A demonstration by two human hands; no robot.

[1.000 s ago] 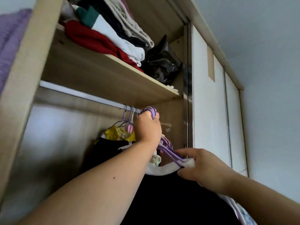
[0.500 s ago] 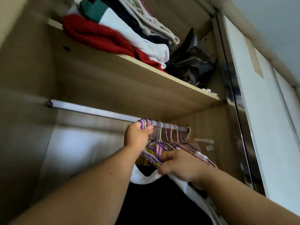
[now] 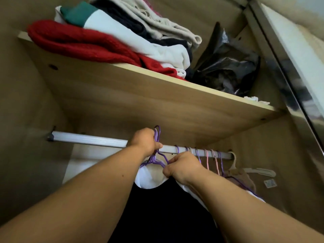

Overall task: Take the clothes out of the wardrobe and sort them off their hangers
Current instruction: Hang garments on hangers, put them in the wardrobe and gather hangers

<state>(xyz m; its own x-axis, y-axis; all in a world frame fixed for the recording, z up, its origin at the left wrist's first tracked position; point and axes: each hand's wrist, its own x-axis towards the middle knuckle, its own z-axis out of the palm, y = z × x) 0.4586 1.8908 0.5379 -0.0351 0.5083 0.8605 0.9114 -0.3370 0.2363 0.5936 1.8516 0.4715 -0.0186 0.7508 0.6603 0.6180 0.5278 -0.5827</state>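
Several hangers (image 3: 207,161) on rail (image 3: 87,139), shelf (image 3: 157,95) overhead.

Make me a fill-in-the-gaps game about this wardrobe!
The hangers gripped by the left hand are ____.
The right hand holds a ____ garment.
The lowest jumper on the shelf is ____.
The black bag sits to the ____ of that jumper.
Missing words: purple, white, red, right.
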